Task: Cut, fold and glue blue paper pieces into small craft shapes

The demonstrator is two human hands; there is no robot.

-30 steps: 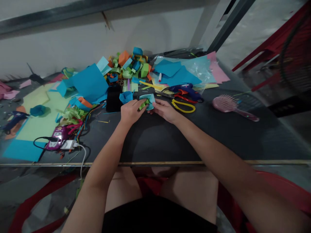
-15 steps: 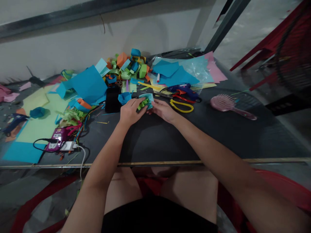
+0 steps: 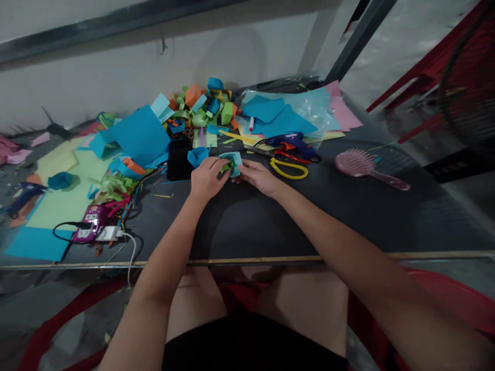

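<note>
Between my two hands is a small light-blue folded paper piece (image 3: 236, 161), with green paper (image 3: 225, 168) at its left side. My right hand (image 3: 258, 176) pinches the light-blue paper by its right edge. Closed fingers of my left hand (image 3: 210, 178) press at the green paper; the fingertips are partly hidden. Just beyond my left hand sits a blue paper cup shape (image 3: 198, 156), beside a black phone (image 3: 180, 158). Scissors with a red handle (image 3: 292, 157) and a yellow handle loop (image 3: 289, 169) lie right of my right hand.
A heap of folded coloured papers (image 3: 204, 105) stands by the wall. Blue sheets (image 3: 266, 113), a blue glue gun (image 3: 296, 143) and a pink hairbrush (image 3: 359, 166) lie to the right. At left are a purple power strip (image 3: 91, 221) with a white charger (image 3: 108, 233) and more paper sheets (image 3: 42, 242).
The light-blue paper has shifted slightly left and tilted between my fingers, and less of the green paper shows. Both hands stay in nearly the same place.
</note>
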